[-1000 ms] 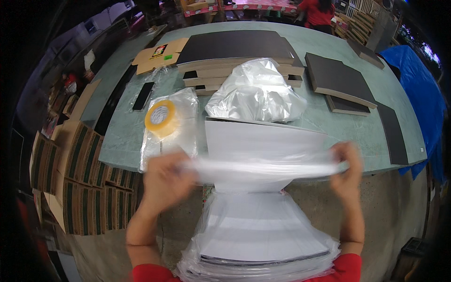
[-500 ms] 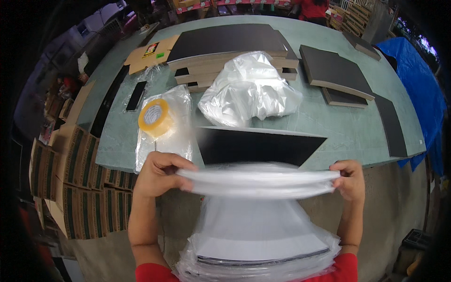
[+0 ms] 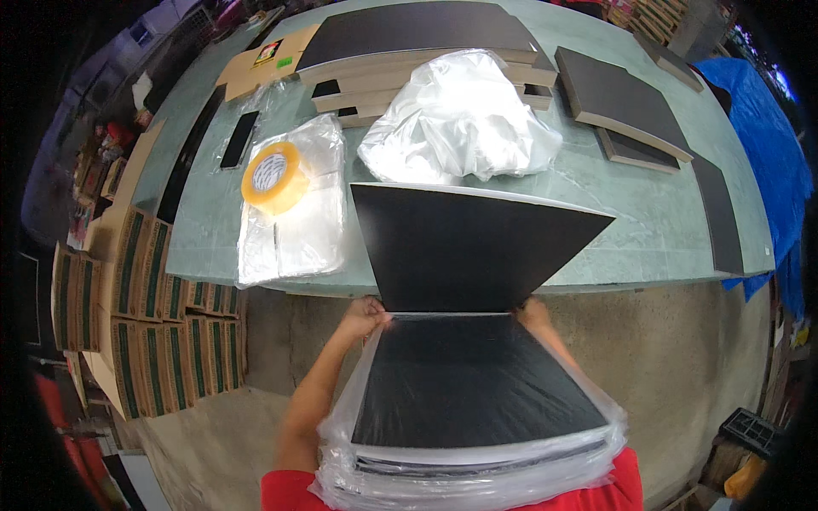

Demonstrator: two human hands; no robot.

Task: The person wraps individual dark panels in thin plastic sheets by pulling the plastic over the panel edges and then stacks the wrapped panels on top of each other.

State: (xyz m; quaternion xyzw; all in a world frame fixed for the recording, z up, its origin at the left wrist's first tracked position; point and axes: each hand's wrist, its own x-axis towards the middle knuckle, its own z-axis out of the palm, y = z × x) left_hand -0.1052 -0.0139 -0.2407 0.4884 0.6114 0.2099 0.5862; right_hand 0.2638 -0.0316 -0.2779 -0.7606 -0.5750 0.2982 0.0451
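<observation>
In front of my body, a stack of flat panels [image 3: 477,383] lies in clear plastic, with a black panel on top under the film. Behind it a black board [image 3: 477,243] with a white edge stands tilted against the table's front. My left hand [image 3: 365,317] is closed in a pinch on the clear plastic bag [image 3: 354,396] at the stack's far left corner. My right hand [image 3: 534,315] is closed at the far right corner, its fingers partly hidden by the board and film; it seems to grip the same plastic.
The green table [image 3: 613,247] carries crumpled clear plastic [image 3: 460,119], a tape roll [image 3: 274,177] on folded plastic bags [image 3: 307,230], a black phone-like slab [image 3: 239,140], stacked dark panels [image 3: 417,38] and more dark boards [image 3: 626,102]. Cartons [image 3: 170,358] are stacked at the left. A blue tarp [image 3: 758,153] hangs at the right.
Both hands have moved down and closer together from a raised, bunched span of plastic to the stack's far corners. The stack's top now shows black instead of white. More of the tilted board shows.
</observation>
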